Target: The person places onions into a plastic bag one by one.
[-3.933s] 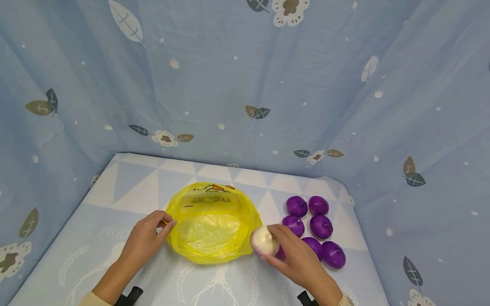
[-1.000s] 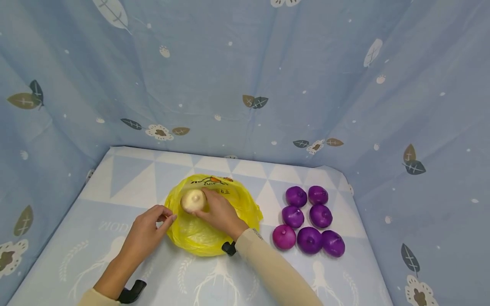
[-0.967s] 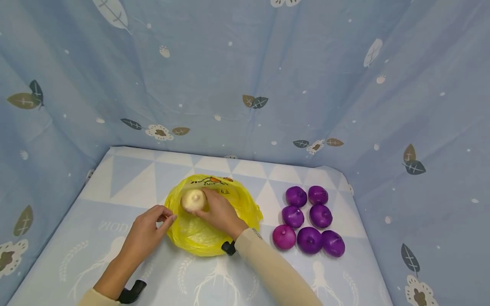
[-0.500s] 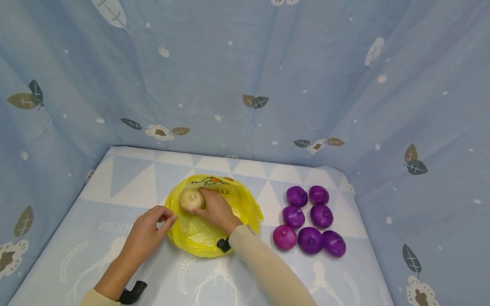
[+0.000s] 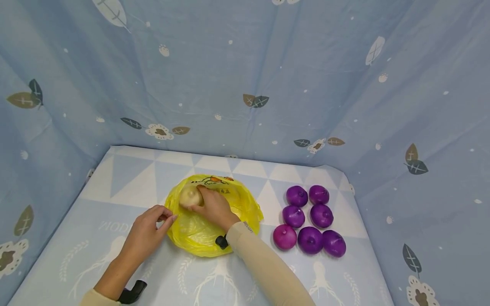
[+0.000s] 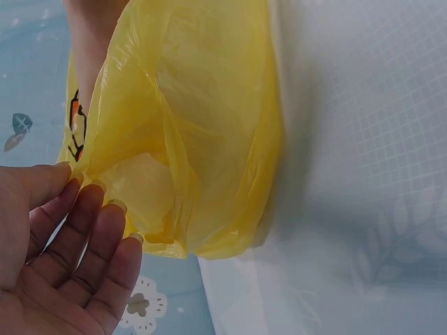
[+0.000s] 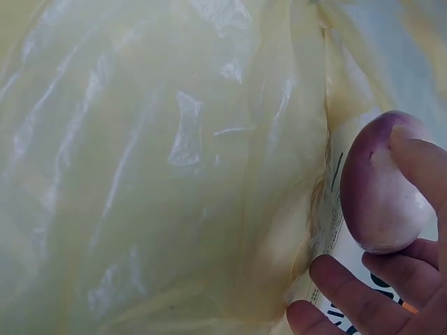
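Hung behind and along both sides in the head view: a pale blue fabric curtain (image 5: 245, 63), printed with leaves and white flowers. Below, a bench (image 5: 92, 221) covered in pale blue and white, with triangles along the far end. On the bench, slightly left of centre, a yellow translucent plastic bag (image 5: 203, 242), wide-mouthed, wrinkled and shiny, with black lettering and orange shapes on the far wall. Reaching over from the right, a cream sleeve (image 5: 272, 272).

Pinched at the left rim of the bag between thumb and fingertips of the left hand (image 5: 147, 227): the thin plastic edge. Inside the mouth, the right hand (image 5: 216, 210), with thumb and fingers gripping around a smooth, cream-and-purple round vegetable.

To the right of the bag, well apart, six glossy deep purple round vegetables (image 5: 310, 240) and one magenta round vegetable (image 5: 285, 237), in rows of two, two and three.

Held near the left inner wall of the bag, the cream-and-purple round vegetable (image 5: 190, 197): creamy, with a small central nub in the head view; violet along one side, fading to whitish pink, in the right wrist view. Impossible to tell whether touching the bag floor.

Smallest, at the right wrist, a black knob (image 5: 221, 242).
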The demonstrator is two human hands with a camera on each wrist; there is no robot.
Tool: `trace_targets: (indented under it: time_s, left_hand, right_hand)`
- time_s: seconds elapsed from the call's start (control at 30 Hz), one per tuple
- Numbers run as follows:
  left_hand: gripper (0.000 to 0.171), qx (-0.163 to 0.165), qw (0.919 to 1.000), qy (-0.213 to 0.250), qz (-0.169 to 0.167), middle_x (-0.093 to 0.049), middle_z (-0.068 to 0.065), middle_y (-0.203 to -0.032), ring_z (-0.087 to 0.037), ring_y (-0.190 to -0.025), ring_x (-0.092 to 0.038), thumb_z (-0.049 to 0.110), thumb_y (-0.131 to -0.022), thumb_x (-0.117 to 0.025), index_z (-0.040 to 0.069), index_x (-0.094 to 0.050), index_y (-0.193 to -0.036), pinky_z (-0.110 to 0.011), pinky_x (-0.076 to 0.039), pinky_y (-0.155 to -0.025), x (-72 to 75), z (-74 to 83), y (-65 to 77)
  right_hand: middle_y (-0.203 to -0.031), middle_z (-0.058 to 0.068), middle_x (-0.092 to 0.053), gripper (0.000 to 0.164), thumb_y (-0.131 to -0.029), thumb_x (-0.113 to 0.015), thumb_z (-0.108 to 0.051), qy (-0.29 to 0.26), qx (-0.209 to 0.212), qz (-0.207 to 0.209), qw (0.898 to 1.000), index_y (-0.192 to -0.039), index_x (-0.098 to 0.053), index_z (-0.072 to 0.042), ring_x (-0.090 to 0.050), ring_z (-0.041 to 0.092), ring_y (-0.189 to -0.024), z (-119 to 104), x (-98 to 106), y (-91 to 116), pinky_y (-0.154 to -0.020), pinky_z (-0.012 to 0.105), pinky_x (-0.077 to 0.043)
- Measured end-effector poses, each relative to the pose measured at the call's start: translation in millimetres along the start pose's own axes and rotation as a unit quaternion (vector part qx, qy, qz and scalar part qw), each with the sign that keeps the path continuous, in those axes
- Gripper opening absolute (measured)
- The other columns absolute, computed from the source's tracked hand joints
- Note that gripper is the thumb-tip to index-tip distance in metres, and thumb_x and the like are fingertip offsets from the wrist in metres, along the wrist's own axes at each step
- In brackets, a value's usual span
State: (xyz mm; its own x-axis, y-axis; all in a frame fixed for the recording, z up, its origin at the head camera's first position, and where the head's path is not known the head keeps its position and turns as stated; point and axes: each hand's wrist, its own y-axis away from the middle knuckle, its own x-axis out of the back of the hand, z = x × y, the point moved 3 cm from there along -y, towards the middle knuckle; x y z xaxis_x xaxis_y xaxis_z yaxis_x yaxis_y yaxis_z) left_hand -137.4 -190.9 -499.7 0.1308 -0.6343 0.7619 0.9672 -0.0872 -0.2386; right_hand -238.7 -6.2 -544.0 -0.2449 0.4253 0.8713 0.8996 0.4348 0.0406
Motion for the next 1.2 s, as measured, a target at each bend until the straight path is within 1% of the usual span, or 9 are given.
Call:
trace_targets:
  time_s: [0.1, 0.23, 0.37, 0.5, 0.67, 0.77, 0.97, 1.1, 1.2]
  left_hand:
    - [0.012, -0.006, 1.0, -0.001, 0.003, -0.064, 0.004, -0.09, -0.016, -0.083, -0.062, 0.01, -0.093, -0.08, 0.012, -0.069, -0.095, -0.045, -0.056, -0.074, 0.6, 0.4, 0.1]
    - [0.011, -0.005, 1.0, -0.001, 0.002, -0.064, 0.004, -0.091, -0.016, -0.083, -0.062, 0.01, -0.093, -0.08, 0.012, -0.069, -0.095, -0.045, -0.056, -0.074, 1.7, 0.5, 0.4]
    - [0.012, -0.013, 0.9999, 0.001, 0.005, -0.064, 0.004, -0.09, -0.016, -0.082, -0.063, 0.01, -0.093, -0.08, 0.012, -0.069, -0.095, -0.044, -0.055, -0.073, 1.9, 0.7, -0.6]
    - [0.012, -0.023, 0.9996, 0.006, 0.012, -0.064, 0.005, -0.09, -0.015, -0.082, -0.063, 0.009, -0.093, -0.081, 0.013, -0.069, -0.094, -0.041, -0.054, -0.071, 1.2, 1.3, -1.5]
    - [0.012, -0.023, 0.9997, 0.003, 0.013, -0.064, 0.005, -0.09, -0.015, -0.083, -0.063, 0.01, -0.093, -0.081, 0.013, -0.069, -0.095, -0.041, -0.055, -0.071, 0.2, 1.3, -1.7]
    - [0.013, -0.02, 0.9997, 0.003, 0.012, -0.064, 0.006, -0.09, -0.015, -0.083, -0.062, 0.01, -0.093, -0.081, 0.014, -0.069, -0.095, -0.04, -0.054, -0.072, 0.3, 1.0, -1.2]
    - [0.012, -0.016, 0.9998, 0.004, 0.013, -0.064, 0.006, -0.091, -0.014, -0.083, -0.062, 0.01, -0.093, -0.081, 0.014, -0.069, -0.095, -0.039, -0.053, -0.071, 1.0, -0.1, -0.6]
    - [0.012, -0.014, 0.9998, 0.004, 0.013, -0.064, 0.007, -0.09, -0.014, -0.083, -0.062, 0.01, -0.094, -0.08, 0.015, -0.069, -0.095, -0.038, -0.053, -0.071, 1.4, -1.3, 0.4]
    - [0.012, -0.013, 0.9998, 0.006, 0.012, -0.064, 0.007, -0.09, -0.014, -0.083, -0.062, 0.01, -0.093, -0.08, 0.015, -0.069, -0.094, -0.037, -0.052, -0.07, 1.7, -2.1, 1.3]
  right_hand:
    - [-0.139, 0.004, -0.066, 0.077, -0.095, -0.071, -0.058, 0.011, -0.004, 0.002, 1.0, -0.153, -0.05, -0.013, -0.066, 0.017, -0.118, 0, -2, -1, -0.1, 0.032, -0.052]
    - [-0.133, 0.004, -0.069, 0.075, -0.095, -0.07, -0.059, 0.037, -0.01, 0.005, 0.999, -0.151, -0.051, -0.013, -0.069, 0.018, -0.111, -2, -6, -2, -0.095, 0.034, -0.055]
    - [-0.126, 0.003, -0.071, 0.074, -0.095, -0.069, -0.061, 0.058, -0.013, 0.013, 0.998, -0.149, -0.053, -0.013, -0.07, 0.018, -0.104, -4, -9, -4, -0.089, 0.034, -0.057]
    - [-0.119, 0.001, -0.072, 0.07, -0.096, -0.066, -0.062, 0.069, -0.015, 0.022, 0.997, -0.145, -0.055, -0.014, -0.07, 0.016, -0.096, -6, -9, -4, -0.083, 0.032, -0.057]
    - [-0.108, -0.001, -0.072, 0.063, -0.095, -0.066, -0.064, 0.079, -0.016, 0.031, 0.996, -0.137, -0.059, -0.016, -0.068, 0.013, -0.087, -8, -9, -5, -0.074, 0.031, -0.056]
    - [-0.105, -0.002, -0.072, 0.061, -0.095, -0.067, -0.065, 0.08, -0.018, 0.038, 0.996, -0.132, -0.06, -0.017, -0.067, 0.014, -0.085, -9, -10, -5, -0.072, 0.032, -0.055]
    - [-0.104, -0.002, -0.07, 0.061, -0.093, -0.066, -0.066, 0.074, -0.031, 0.038, 0.996, -0.127, -0.06, -0.016, -0.068, 0.015, -0.089, -10, -12, -6, -0.075, 0.032, -0.056]
    - [-0.111, 0.0, -0.07, 0.067, -0.092, -0.066, -0.068, 0.077, -0.041, 0.03, 0.996, -0.131, -0.058, -0.015, -0.069, 0.017, -0.097, -9, -13, -5, -0.082, 0.033, -0.058]
    - [-0.117, 0.0, -0.07, 0.07, -0.091, -0.068, -0.068, 0.063, -0.045, 0.024, 0.997, -0.136, -0.058, -0.015, -0.069, 0.017, -0.103, -9, -13, -3, -0.086, 0.033, -0.057]
